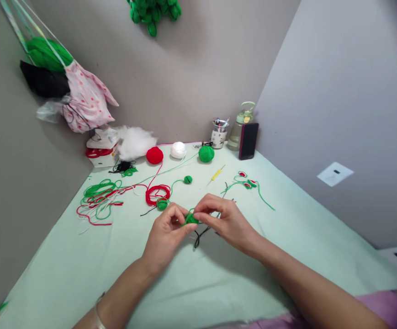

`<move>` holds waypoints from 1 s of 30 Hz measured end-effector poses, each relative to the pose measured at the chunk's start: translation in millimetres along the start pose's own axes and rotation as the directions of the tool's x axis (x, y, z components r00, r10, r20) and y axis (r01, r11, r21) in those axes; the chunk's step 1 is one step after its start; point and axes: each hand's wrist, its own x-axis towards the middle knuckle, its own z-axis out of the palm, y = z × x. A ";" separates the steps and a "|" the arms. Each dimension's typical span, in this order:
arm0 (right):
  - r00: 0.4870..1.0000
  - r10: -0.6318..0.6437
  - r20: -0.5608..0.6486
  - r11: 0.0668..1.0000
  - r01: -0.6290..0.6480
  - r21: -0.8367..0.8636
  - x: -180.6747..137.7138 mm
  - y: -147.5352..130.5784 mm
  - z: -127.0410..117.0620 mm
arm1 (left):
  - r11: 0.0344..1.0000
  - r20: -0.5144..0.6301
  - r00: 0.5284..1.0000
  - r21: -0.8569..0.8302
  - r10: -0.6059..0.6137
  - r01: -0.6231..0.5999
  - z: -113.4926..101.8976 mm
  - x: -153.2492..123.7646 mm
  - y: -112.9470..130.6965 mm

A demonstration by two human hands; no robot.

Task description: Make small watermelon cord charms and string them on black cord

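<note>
My left hand (166, 233) and my right hand (224, 218) meet over the middle of the pale green table (64, 274). Both pinch a small green crocheted piece (190, 219) between their fingertips. A black thread (201, 235) hangs down from the piece, beside my right hand. Two other small green crocheted pieces (162, 204) (187, 179) lie just beyond my left hand, with green yarn trailing from them.
Tangled red and green yarn (98, 196) lies at the left. Red (154, 155), white (178, 150) and green (206, 154) yarn balls, white stuffing (134, 141), a tool jar (219, 134), a bottle (241, 125) and a phone (248, 140) line the back. A yellow-handled hook (216, 174) and small finished pieces (248, 182) lie to the right.
</note>
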 end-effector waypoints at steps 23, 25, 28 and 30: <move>0.860 0.287 -0.422 0.764 0.061 0.643 14.2 24.2 -131.3 | 0.953 0.363 0.917 -0.177 -0.167 0.244 -17.8 2.8 9.0; 0.953 0.219 -0.212 0.797 -0.049 0.601 13.4 12.9 -92.8 | 0.952 0.340 0.925 -0.186 -0.170 0.244 -18.0 4.4 7.7; 0.982 0.131 0.133 0.930 -0.168 0.326 5.7 -6.6 -40.9 | 0.954 0.320 0.931 -0.180 -0.175 0.241 -17.8 5.3 7.3; 0.976 0.065 0.206 0.982 -0.100 0.161 -1.3 -13.6 -20.1 | 0.953 0.321 0.929 -0.174 -0.184 0.249 -17.3 5.0 7.4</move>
